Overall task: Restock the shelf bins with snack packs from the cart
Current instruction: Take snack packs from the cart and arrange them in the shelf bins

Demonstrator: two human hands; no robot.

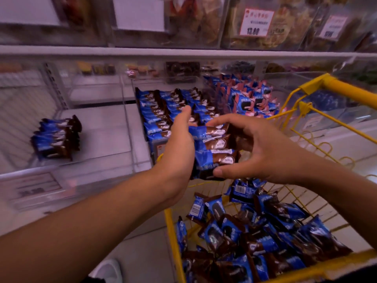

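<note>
Shop aisle, pale tiled floor [142, 248], white shelf rail [183, 53] running across, price tags [256, 22] above, dim purplish light

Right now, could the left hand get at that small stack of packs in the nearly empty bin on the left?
Probably not yet. The left hand is pressed flat against the held stack of packs, which the right hand grips from the other side. The way to the small stack looks open, though.

glossy foil-like snack packs [212, 148]; yellow painted wire cart [318, 129]; clear smooth plastic shelf bins [130, 127]
</note>
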